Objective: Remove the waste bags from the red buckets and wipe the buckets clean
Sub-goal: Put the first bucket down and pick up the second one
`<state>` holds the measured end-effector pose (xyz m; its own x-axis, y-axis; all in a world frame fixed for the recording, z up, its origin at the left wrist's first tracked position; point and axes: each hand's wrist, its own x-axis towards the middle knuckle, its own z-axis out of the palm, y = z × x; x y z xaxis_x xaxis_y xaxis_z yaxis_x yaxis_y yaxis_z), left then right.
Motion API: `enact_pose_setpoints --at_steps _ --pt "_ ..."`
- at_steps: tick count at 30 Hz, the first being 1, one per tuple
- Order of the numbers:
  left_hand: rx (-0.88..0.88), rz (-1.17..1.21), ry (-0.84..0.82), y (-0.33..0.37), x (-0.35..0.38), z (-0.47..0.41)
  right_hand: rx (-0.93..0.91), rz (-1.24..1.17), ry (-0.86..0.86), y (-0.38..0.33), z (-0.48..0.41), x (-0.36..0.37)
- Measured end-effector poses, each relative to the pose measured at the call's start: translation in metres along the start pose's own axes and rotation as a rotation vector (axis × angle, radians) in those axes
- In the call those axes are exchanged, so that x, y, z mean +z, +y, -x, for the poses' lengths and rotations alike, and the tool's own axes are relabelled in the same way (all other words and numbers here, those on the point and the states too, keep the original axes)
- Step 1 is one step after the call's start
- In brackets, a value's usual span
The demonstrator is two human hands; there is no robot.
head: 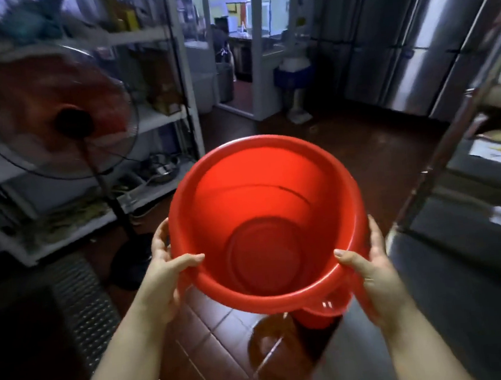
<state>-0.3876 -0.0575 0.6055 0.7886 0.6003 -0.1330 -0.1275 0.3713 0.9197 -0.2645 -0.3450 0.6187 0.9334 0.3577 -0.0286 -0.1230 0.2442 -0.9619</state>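
I hold a red bucket (pixel 262 201) up in front of me, its mouth tilted toward the camera. Its inside is bare, with no bag in it and a dark line across the far wall. My left hand (pixel 165 270) grips the rim on the left, thumb hooked over the edge. My right hand (pixel 371 273) grips the rim on the right the same way. Below the held bucket, part of a second red bucket (pixel 321 315) shows near the floor, mostly hidden.
A standing fan (pixel 58 115) with a black base is at the left, in front of white shelving (pixel 152 122). A steel counter (pixel 435 310) runs along the right, steel fridges (pixel 405 40) stand behind. The floor (pixel 215 353) is dark red tile; a doorway (pixel 231 55) opens ahead.
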Motion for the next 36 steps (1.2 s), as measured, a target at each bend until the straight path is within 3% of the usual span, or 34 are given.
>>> enact_pose_setpoints --at_steps 6,12,15,22,28,30,36 --pt "-0.136 0.045 0.282 -0.020 -0.104 -0.075 0.152 0.006 -0.059 0.088 -0.068 0.088" --pt "-0.390 0.028 0.393 -0.070 -0.161 -0.149 0.272 0.029 -0.068 0.191 -0.134 0.107" --pt "-0.492 0.037 0.463 -0.092 -0.177 -0.192 0.420 0.021 -0.042 0.237 -0.176 0.111" --pt "-0.725 -0.104 0.501 -0.165 -0.225 -0.310 0.774 0.189 0.059 0.369 -0.278 0.108" --pt "-0.894 -0.235 0.477 -0.273 -0.281 -0.413 1.102 0.212 0.339 0.515 -0.345 0.116" --pt "-0.937 -0.298 0.449 -0.310 -0.301 -0.447 1.147 0.227 0.426 0.563 -0.364 0.115" --pt "-0.950 -0.549 0.450 -0.415 -0.357 -0.532 1.175 0.330 0.457 0.669 -0.402 0.106"
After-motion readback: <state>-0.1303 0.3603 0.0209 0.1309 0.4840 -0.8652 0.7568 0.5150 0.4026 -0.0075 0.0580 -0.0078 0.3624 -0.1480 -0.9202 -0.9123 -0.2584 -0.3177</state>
